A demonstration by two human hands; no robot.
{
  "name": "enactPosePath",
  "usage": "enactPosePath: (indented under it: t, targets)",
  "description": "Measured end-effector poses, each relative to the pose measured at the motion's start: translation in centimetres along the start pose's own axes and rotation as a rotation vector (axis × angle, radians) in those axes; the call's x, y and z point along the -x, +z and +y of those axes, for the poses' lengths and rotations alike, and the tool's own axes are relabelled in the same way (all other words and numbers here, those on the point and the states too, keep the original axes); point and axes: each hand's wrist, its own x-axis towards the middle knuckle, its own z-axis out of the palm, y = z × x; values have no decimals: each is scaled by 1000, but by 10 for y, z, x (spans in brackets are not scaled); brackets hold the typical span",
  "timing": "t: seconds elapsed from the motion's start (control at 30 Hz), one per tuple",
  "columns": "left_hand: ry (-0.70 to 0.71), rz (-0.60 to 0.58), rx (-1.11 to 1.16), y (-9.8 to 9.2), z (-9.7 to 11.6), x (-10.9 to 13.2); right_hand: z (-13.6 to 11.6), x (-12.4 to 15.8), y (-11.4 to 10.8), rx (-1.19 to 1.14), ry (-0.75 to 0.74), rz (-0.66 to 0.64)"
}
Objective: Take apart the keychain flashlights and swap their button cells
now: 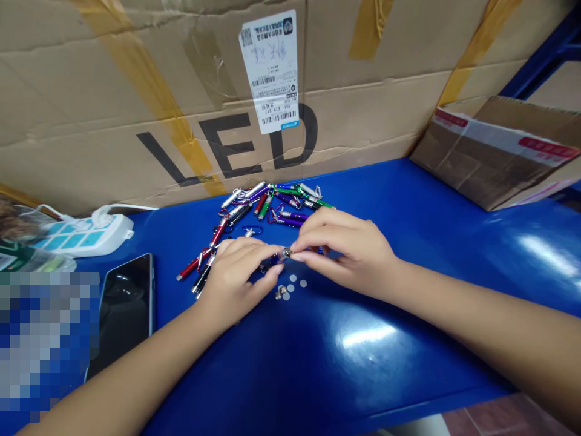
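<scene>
Over the table: blue flashlight
Left hand: pinching its body
Right hand: pinched at its silver end

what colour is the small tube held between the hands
The small tube looks dark blue with a silvery end, as the head view shows.

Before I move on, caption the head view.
Left hand holds a blue tube, right hand at its silvery end, coloured tubes beyond.
</scene>
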Motion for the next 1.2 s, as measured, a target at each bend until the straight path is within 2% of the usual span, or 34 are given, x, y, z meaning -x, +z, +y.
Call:
enactPosePath:
  t: [0.3, 0.47, 0.7, 0.83, 0.97, 1.07, 1.13, 1.2]
  targets:
    - [-2, 1, 7, -1, -1, 1, 4, 5, -3, 133, -126, -78]
    - [-7, 1, -8, 0, -1, 1, 4, 6, -3, 171, -140, -88]
    - [-17, -18, -34, 0, -2, 1, 4, 7, 0, 144, -17, -167]
    - [-59, -38, -38, 2, -4, 2, 4, 8, 2, 155, 3, -192]
    - [-165, -27, -9, 2, -7, 1, 6, 7, 0, 150, 50, -160]
    - [-268, -45, 34, 1, -8, -1, 11, 4, -8, 163, 160, -130]
    - [-314, -55, 65, 0, -8, -3, 16, 1, -15, 212, 240, -218]
    - [-333, -41, 98, 0, -8, -4, 20, -2, -23, 266, 295, -382]
